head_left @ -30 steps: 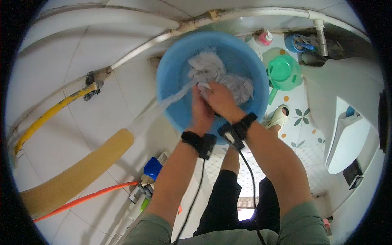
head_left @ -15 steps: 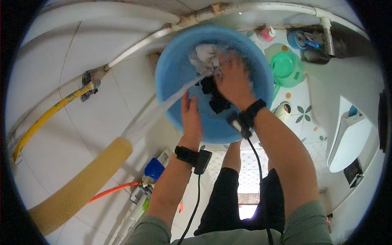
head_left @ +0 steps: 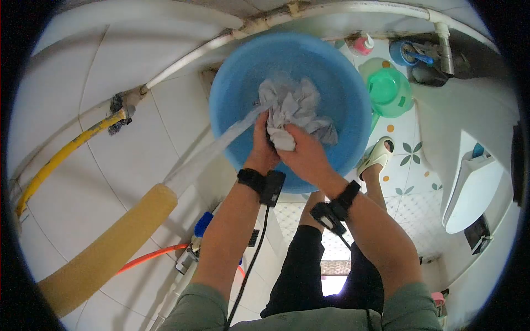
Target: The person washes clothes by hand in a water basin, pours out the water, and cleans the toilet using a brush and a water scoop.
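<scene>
A large round blue basin (head_left: pixel 234 83) holds water and a bunched pale grey cloth (head_left: pixel 298 105). My right hand (head_left: pixel 303 154) is closed on the near end of the cloth. Against it on the left, my left hand (head_left: pixel 263 144) has its fingers wrapped round the same cloth, partly hidden by it. From the thick tan hose (head_left: pixel 110 237) at the lower left, a stream of water runs into the basin and meets the cloth just beyond my left hand. Both wrists wear black straps with small boxes and cables.
Right of the basin lie a green dipper (head_left: pixel 389 92), a pink pump bottle (head_left: pixel 362 45) and a blue brush holder (head_left: pixel 404 53). A yellow hose (head_left: pixel 72 154) and an orange hose (head_left: pixel 152 256) are at the left. White pipe (head_left: pixel 353 9) runs behind the basin.
My hands were apart half a second ago, the right spread over the cloth; they have come together on it. The dark cloth visible then in the basin is now out of sight.
</scene>
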The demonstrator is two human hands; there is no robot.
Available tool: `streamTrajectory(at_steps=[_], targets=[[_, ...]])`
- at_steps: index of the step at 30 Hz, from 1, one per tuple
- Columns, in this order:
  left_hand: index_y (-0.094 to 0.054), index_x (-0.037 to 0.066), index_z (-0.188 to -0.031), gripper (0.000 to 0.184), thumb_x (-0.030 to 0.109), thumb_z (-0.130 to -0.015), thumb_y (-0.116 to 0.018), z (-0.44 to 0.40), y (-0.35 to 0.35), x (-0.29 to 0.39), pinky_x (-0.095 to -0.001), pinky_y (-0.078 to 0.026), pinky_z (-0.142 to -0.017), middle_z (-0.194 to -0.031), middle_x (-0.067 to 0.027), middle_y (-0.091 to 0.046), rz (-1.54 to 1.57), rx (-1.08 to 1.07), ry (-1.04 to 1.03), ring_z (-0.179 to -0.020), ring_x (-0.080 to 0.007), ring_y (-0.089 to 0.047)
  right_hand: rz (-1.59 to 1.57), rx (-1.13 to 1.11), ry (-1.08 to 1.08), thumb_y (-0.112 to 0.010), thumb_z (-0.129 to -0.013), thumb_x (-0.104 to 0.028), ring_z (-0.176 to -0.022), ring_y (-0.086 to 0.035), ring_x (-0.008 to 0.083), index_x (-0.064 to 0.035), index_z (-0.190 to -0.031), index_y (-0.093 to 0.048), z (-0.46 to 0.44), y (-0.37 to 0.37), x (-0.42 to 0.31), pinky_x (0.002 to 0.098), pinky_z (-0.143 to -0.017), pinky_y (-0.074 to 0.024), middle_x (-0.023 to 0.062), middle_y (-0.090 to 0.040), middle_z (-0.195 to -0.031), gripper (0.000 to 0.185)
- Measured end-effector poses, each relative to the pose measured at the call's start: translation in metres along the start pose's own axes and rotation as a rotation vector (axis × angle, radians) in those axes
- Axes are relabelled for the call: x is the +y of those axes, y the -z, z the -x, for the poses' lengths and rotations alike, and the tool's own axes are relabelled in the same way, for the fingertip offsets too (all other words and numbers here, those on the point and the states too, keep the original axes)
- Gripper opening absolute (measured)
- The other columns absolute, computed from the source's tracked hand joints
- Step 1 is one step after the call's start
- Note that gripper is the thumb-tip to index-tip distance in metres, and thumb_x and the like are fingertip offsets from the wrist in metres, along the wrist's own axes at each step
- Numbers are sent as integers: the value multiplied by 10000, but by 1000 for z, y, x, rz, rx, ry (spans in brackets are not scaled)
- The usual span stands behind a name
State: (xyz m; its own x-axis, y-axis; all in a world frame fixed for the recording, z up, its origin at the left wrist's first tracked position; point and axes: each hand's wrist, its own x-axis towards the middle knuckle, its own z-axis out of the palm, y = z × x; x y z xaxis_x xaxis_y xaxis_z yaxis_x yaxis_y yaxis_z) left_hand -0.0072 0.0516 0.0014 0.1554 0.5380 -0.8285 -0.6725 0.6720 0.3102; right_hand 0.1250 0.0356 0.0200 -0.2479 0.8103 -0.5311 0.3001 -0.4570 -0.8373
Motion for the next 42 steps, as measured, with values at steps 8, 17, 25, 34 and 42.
streamTrajectory(at_steps=[8,17,25,34,42], targets=[[-446,98,-1377,421,263,-994,-503,43,-3,-36,-343,-458,-941,-1322,-84,-530,-606,248,-307,-1182,-199,-526,859,212,164,-627,-819,-244,-1143,-537,353,-75,-1150,-600,-84,31,25,482,-964,-427,157,-570,-1237,373],[-452,91,-1366,412,216,-980,-524,30,54,-45,-435,-408,-1000,-1353,-64,-477,-374,503,-344,-1235,-210,-453,988,-79,684,-526,-860,-153,-970,-620,316,-80,-1013,-641,-41,-11,46,466,-832,-497,156,-612,-1099,205],[-458,111,-1354,454,382,-990,-460,35,39,-53,-437,-384,-1037,-1334,-97,-519,199,224,-26,-1205,-256,-493,335,-120,-15,-574,-838,-191,-949,-640,365,-41,-1025,-634,-48,-41,13,456,-802,-509,182,-661,-1013,247],[-535,95,-1264,430,398,-960,-506,38,19,-15,-356,-486,-906,-1169,-107,-610,-13,-76,-188,-1009,-234,-594,-427,-556,-68,-586,-847,-213,-976,-626,304,-1,-1063,-634,5,-4,-31,373,-861,-479,191,-651,-1057,307],[-532,69,-1241,316,193,-953,-567,25,35,-1,-350,-472,-854,-1183,-82,-595,-23,343,-384,-1014,-200,-578,50,-259,-191,-591,-836,-159,-972,-611,335,-4,-1048,-640,-28,7,-12,392,-826,-482,178,-639,-1051,268]])
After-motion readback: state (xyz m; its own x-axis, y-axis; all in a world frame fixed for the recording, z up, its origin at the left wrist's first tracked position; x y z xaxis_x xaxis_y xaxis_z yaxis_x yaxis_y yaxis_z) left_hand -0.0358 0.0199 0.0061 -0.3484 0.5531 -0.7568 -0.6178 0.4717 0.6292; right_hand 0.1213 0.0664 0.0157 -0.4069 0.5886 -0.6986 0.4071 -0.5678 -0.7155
